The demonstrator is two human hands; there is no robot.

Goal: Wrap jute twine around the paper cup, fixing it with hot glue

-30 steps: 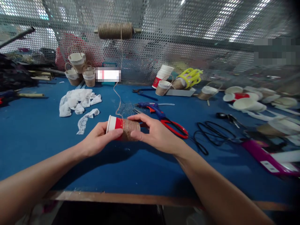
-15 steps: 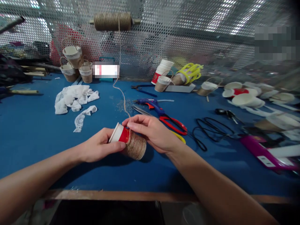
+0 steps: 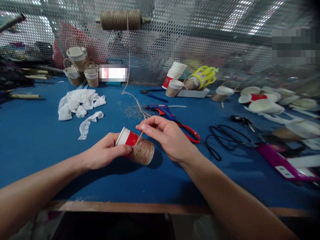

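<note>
My left hand (image 3: 105, 154) grips the rim end of a red paper cup (image 3: 128, 138) that lies tilted above the blue table (image 3: 37, 140). Brown twine is wound around the cup's lower half (image 3: 143, 151). My right hand (image 3: 166, 135) pinches the twine strand (image 3: 137, 100) just above the cup. The strand runs up to a twine spool (image 3: 120, 19) mounted on the mesh wall.
A blue glue gun (image 3: 161, 109) and red-handled scissors (image 3: 188, 132) lie behind my right hand. White lace scraps (image 3: 77, 105) lie at left, twine-wrapped cup baskets (image 3: 77, 66) at back left, stacked cups (image 3: 173, 75) at back centre, black cord (image 3: 225, 138) and more cups (image 3: 262, 103) at right.
The cup has tilted so its wrapped base points toward me and to the right. My right hand left the cup body and now pinches the strand above it.
</note>
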